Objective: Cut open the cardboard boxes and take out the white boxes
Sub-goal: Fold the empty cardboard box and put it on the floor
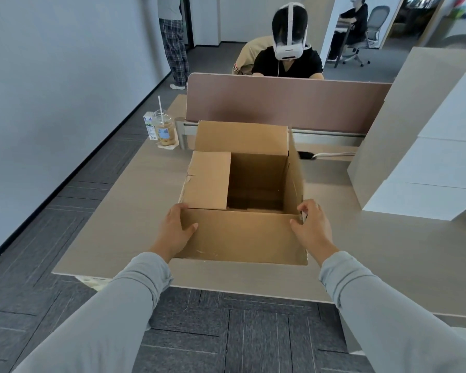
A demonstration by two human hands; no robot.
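Head view looks down on an open cardboard box (240,235) standing on the tabletop (113,238), flaps spread. The left hand (175,230) grips the near flap's left corner with its thumb lying on top. The right hand (312,227) grips the right corner, fingers curled. White boxes (441,168) sit stacked to the right, apart from the cardboard box. A drink cup (164,127) stands far left.

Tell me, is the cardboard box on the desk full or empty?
Empty where visible: the cardboard box shows a bare brown floor; its left flap hides the rest.
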